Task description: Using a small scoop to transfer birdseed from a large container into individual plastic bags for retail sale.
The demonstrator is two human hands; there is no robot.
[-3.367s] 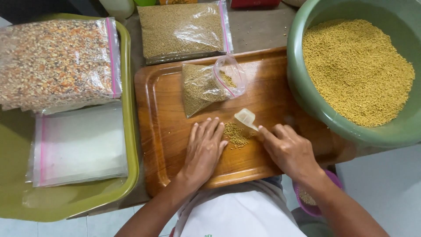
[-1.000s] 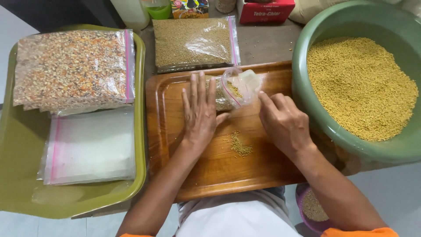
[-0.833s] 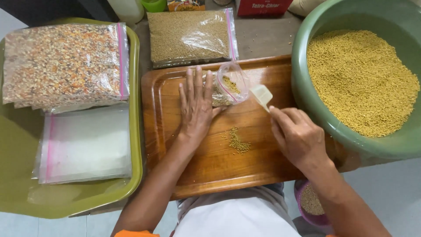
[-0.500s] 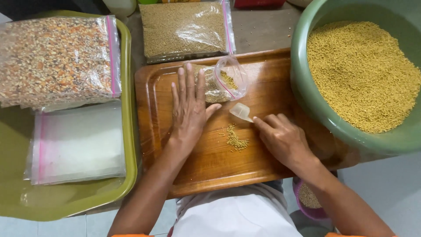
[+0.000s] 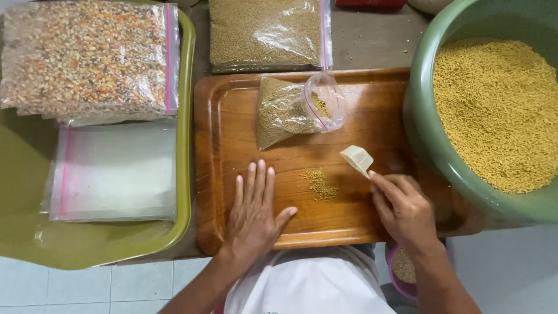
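**Clerk:** Centrally, item one: wooden tray [image 5: 232, 116], brown, rectangular. What lies on it?

**Checker:** Small spilled heap of seed [image 5: 319, 185] near the tray's middle. Small open bag of seed [image 5: 285, 110] toward the tray's far edge, mouth gaping to the right.

**Clerk:** Hands?

**Checker:** Left hand [image 5: 254, 212] lies flat on the tray, palm down, fingers spread, released, gripping nothing, just left of the heap. Right hand [image 5: 404, 209] at the tray's near right, fingers pinched on a small cream scoop [image 5: 357, 159]; the scoop sits just right of the heap, apart from it.

**Clerk:** Right of the tray?

**Checker:** Large green bowl [image 5: 424, 139] full of yellow grain [image 5: 500, 110], its rim overlapping the tray's right end.

**Clerk:** Left of the tray?

**Checker:** Olive-green tray [image 5: 186, 145] carrying a sealed bag of mixed grain [image 5: 87, 55] and a stack of empty clear bags [image 5: 113, 174].

**Clerk:** Beyond the tray?

**Checker:** One sealed flat bag of brownish seed [image 5: 264, 32]. Below the tray's near right corner, a small purple cup [image 5: 401, 270] of seed, partly hidden by the right wrist.
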